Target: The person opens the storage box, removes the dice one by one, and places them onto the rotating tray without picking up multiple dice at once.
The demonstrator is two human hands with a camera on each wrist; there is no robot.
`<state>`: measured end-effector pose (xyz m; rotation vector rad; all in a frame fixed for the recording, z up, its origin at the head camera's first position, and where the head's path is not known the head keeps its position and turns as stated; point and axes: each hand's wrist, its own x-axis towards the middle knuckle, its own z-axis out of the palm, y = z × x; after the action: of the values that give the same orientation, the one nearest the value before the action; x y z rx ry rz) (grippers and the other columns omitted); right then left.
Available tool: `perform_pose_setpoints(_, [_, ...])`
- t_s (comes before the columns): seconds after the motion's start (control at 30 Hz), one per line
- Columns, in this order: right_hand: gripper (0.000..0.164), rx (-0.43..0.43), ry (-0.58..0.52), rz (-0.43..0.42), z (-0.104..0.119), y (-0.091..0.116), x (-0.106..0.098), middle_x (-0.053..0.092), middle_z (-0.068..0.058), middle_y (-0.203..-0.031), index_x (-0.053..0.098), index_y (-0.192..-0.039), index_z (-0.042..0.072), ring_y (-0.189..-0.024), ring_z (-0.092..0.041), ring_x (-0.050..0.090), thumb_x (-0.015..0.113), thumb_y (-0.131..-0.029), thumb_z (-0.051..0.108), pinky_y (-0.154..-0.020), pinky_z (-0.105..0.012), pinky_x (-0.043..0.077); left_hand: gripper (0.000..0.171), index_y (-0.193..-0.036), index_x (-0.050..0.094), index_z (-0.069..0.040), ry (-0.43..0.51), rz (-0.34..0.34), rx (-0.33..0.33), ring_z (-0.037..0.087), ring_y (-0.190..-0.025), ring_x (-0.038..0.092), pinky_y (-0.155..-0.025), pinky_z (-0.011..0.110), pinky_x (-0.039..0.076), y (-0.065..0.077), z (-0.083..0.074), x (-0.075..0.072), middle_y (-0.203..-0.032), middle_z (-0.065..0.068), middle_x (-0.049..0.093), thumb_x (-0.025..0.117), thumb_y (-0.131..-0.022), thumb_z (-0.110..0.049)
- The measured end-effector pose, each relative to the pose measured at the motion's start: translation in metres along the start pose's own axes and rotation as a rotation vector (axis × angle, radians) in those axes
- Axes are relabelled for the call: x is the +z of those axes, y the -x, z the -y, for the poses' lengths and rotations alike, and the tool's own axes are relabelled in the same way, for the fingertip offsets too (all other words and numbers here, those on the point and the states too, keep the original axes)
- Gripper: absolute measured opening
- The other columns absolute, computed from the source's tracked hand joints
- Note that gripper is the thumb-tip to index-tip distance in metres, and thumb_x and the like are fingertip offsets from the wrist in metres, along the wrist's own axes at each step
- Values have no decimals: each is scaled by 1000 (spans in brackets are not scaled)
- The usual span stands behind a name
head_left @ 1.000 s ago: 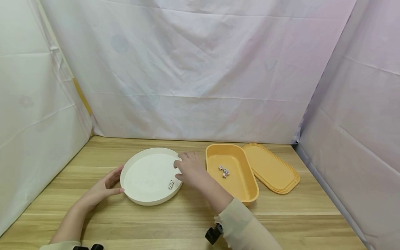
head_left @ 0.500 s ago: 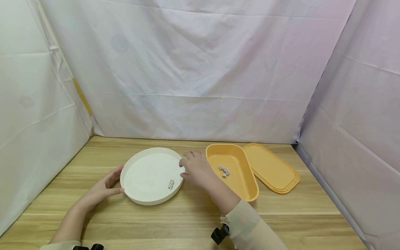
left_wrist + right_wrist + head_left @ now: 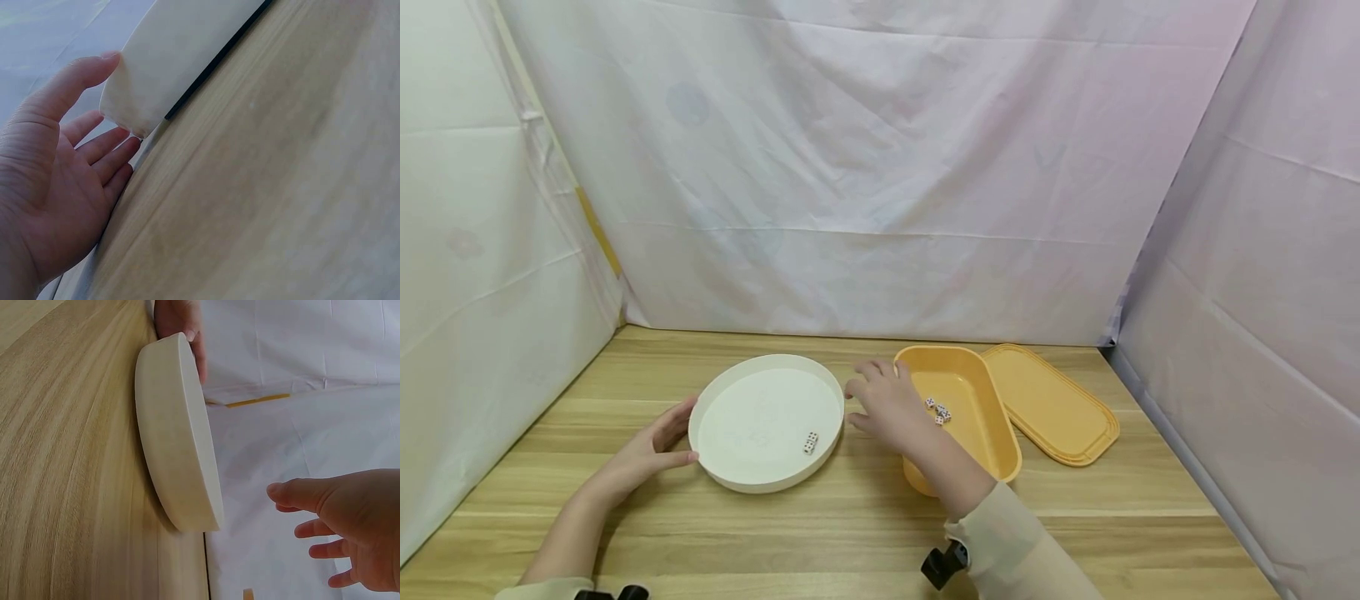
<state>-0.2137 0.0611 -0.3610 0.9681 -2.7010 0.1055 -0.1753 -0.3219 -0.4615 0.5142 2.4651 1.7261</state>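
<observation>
White tray [image 3: 745, 417]: round, shallow, set flat on the tabletop [image 3: 760, 533], left of its centre and toward its far edge. Cloth [image 3: 850, 167]: pale, creased, hung behind the far edge and along the left and right sides. Tabletop: wood-grained, light brown. Box [image 3: 981, 425]: yellow-orange, round-cornered, deeper than the tray; placed to the tray's right, well apart from it, with one end near the tabletop's far edge; its left wall is partly hidden behind the right forearm [image 3: 955, 471]. Lid [image 3: 1052, 404]: same colour, flat, with a ridged rim; laid aslant to the right of the box, toward the tabletop's far right corner, its far end just beside the box.

Left hand [image 3: 640, 454]: placed at the tray's left side, thumb tip rested against the outer wall, fingers extended alongside; the tray is touched, not clasped. Right hand [image 3: 891, 404]: held between tray and box, fingers parted and loosely bent, nothing gripped; a gap is shown between thumb and tray. Black devices [image 3: 945, 564]: one worn at each wrist, the left partly cut off. Dice in the box [image 3: 943, 412]: four seen, white, spotted, clustered left of mid-floor. Dice in the tray [image 3: 810, 442]: two, white, spotted, laid together toward its near right rim.
</observation>
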Motion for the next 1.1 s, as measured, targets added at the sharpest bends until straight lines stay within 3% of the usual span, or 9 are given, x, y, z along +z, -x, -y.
perform_pose_setpoints(0.5, [20,17,-38,-9,-14,14,-11,53,-9,-131,67,-98,19,-123,-32,42,77,-82,28,-100,-58,30,82,-151,14,2,4,1,2,-11,-121,32,-92,8,30,1,0,0,-151,29,19,66,-89,-6])
perform_pose_setpoints(0.8, [20,17,-18,-24,-25,21,-10,54,-9,-130,67,-97,20,-122,-31,43,77,-82,29,-98,-53,33,83,-151,13,2,-1,0,-1,-12,-120,32,-92,8,30,1,1,0,-151,29,19,67,-89,-6])
perform_pose_setpoints(1.1, [21,30,-21,-62,-39,30,-10,56,-9,-122,68,-96,19,-120,-30,43,79,-80,27,-97,-56,33,82,-151,14,2,5,0,2,-12,-120,33,-92,9,30,1,-1,1,-151,29,19,67,-89,-6])
